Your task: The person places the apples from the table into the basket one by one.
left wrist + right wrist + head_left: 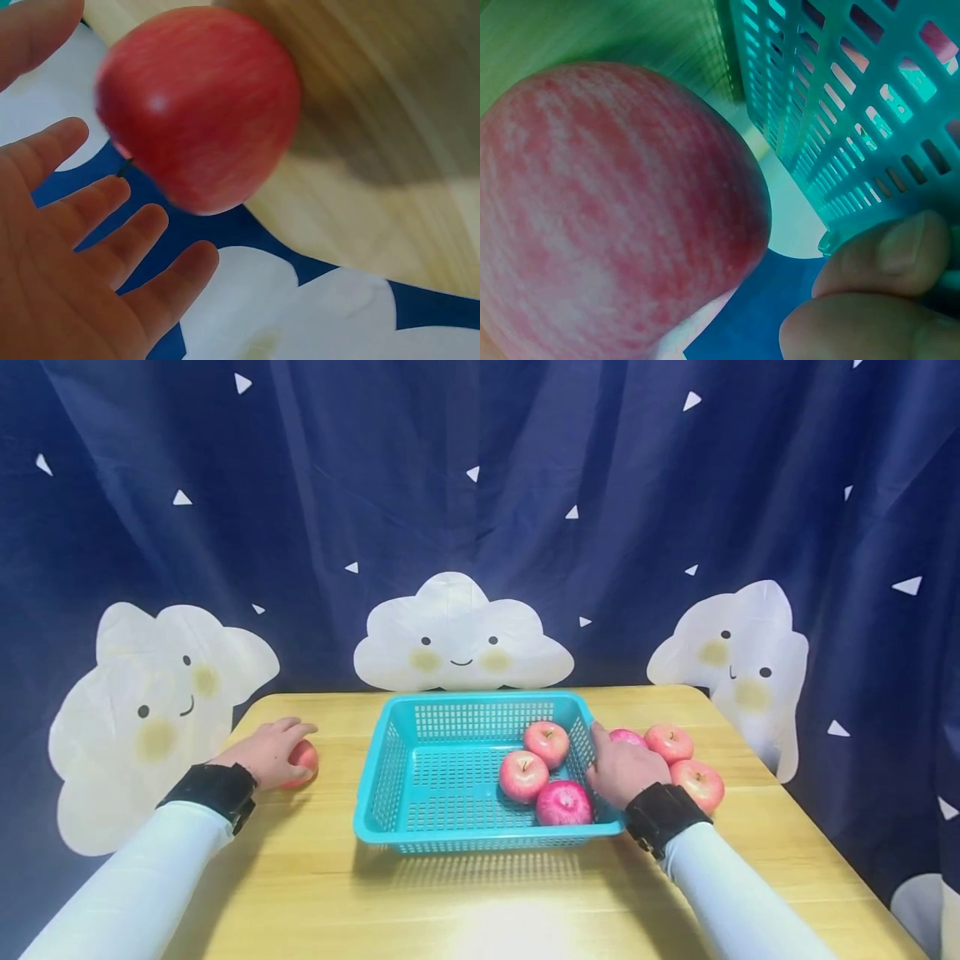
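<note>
A teal plastic basket (457, 839) with slotted walls stands on the wooden table, three apples (524, 777) in its right half. My right hand (630, 770) grips the basket's right rim; in the right wrist view, its fingertips (885, 259) meet at the slotted wall. Close below that hand is a streaked red apple (622, 210), outside the basket. On the left, my left hand (266, 755) is beside a single red apple (303, 762). Its fingers are spread and loosely straight, and the left wrist view shows a gap between them and the apple.
Several apples (699, 783) are clustered right of the basket, one partly hidden by the right hand. The wooden table (322, 877) has rounded far corners. Behind it hangs a dark blue curtain (465, 527) with white clouds and triangles.
</note>
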`<state>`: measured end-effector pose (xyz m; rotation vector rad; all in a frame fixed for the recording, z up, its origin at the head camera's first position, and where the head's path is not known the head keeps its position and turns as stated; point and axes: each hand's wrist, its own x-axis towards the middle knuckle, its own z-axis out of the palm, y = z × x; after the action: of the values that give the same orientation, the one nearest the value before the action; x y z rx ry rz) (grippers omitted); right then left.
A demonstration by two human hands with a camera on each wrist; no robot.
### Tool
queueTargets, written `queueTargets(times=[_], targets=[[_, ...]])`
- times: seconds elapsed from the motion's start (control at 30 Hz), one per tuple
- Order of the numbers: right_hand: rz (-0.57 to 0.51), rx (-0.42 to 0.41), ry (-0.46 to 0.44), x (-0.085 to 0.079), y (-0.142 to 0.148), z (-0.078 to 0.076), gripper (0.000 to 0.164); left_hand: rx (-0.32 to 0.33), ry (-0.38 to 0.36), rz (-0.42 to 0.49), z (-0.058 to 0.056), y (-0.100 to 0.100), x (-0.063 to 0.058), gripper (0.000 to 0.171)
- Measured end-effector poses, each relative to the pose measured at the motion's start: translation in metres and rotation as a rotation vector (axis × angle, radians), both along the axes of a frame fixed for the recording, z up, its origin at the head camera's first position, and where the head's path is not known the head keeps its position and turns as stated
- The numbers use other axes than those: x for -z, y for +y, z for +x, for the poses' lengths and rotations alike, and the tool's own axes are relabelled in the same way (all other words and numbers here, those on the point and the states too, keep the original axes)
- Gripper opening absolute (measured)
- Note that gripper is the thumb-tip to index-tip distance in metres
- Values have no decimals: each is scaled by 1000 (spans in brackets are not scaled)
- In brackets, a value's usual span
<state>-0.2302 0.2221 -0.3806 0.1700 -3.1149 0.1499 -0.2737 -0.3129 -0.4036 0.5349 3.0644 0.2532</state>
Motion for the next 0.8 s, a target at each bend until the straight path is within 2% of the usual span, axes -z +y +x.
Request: queueTargets(times=[0.27, 0.5, 0.8], targets=[[-2, 4, 8, 0, 0, 1, 71, -40, -39, 14, 0, -1, 11, 75], [-6, 1, 18, 2, 0, 1, 71, -39, -47, 26, 2, 0, 19, 72], [-14, 2, 36, 2, 0, 2, 71, -50, -20, 33, -1, -4, 28, 70]])
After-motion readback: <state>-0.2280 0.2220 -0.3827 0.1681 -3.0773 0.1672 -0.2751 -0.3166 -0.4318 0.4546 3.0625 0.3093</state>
